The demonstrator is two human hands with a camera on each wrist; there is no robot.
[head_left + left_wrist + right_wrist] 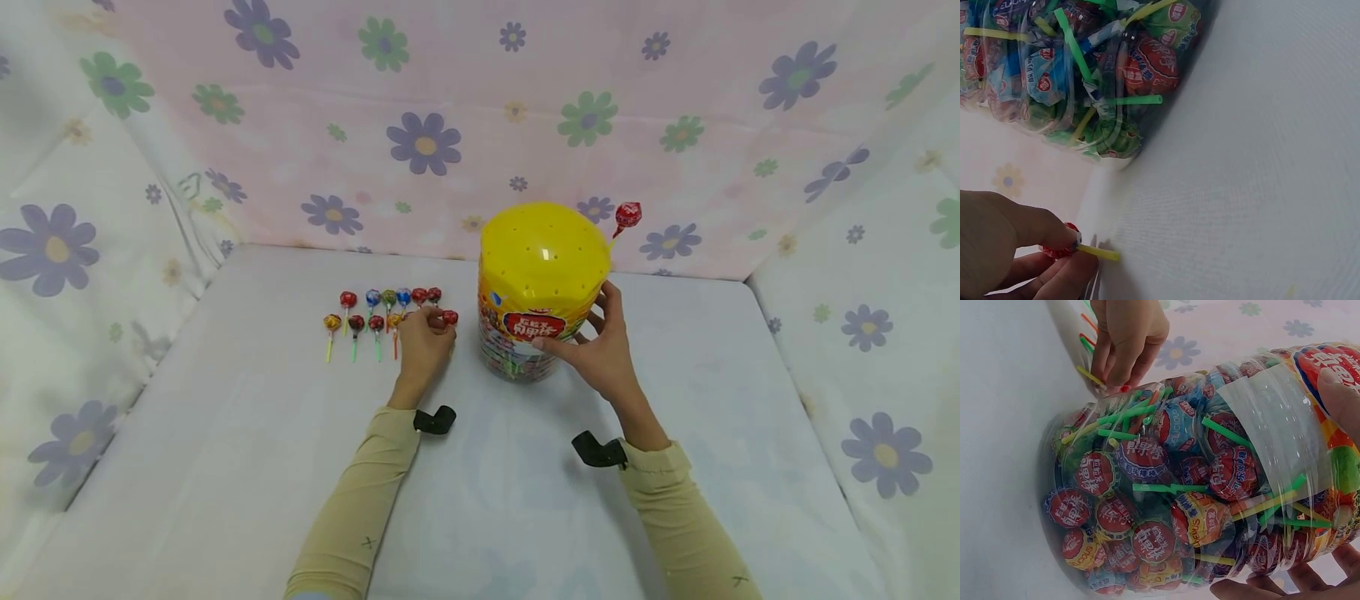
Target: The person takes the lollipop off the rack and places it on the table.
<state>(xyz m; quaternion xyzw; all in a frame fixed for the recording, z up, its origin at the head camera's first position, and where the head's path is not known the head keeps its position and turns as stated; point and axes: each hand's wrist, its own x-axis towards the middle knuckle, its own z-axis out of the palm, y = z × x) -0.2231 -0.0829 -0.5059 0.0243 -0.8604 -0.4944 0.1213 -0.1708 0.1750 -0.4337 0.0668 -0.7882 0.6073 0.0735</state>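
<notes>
My left hand (424, 350) pinches a lollipop with a red wrapper (450, 317) between thumb and fingers, low over the table. Its yellow stick (1100, 252) points out from the fingertips in the left wrist view. With thumb in front and fingers behind, my right hand (606, 354) grips the side of a clear plastic jar (1147, 506) full of wrapped lollipops. The jar stands upright to the right of my left hand. On top sits a yellow lid (546, 250) dotted with small holes. One red lollipop (628, 215) sticks out at the lid's right edge.
Two rows of lollipops lie left of the jar on the white table (225, 442), among them a blue one (373, 298), a yellow-orange one (332, 322) and a dark red one (356, 322). A flowered cloth (465, 108) hangs behind the table.
</notes>
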